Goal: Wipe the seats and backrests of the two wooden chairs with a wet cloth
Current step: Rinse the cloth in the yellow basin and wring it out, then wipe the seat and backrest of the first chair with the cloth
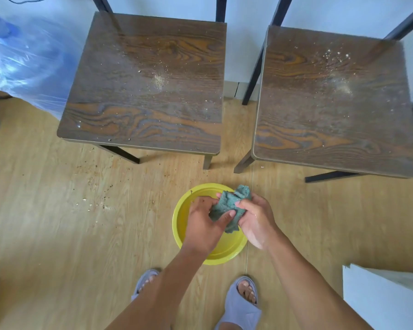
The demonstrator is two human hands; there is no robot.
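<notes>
Two dark wooden chairs stand side by side against the wall, the left chair [143,91] and the right chair [332,103]. Crumbs and dust lie on both seats. Their backrests are out of view; only black uprights show at the top. On the floor in front of them sits a yellow bowl [179,222]. Above the bowl, my left hand [205,222] and my right hand [255,220] both grip a bunched green cloth [229,203], which hangs between them.
A clear blue plastic bag [26,58] lies left of the left chair. Crumbs are scattered on the wooden floor [91,201]. A white box corner [386,296] sits at the lower right. My feet in grey slippers [241,303] stand just behind the bowl.
</notes>
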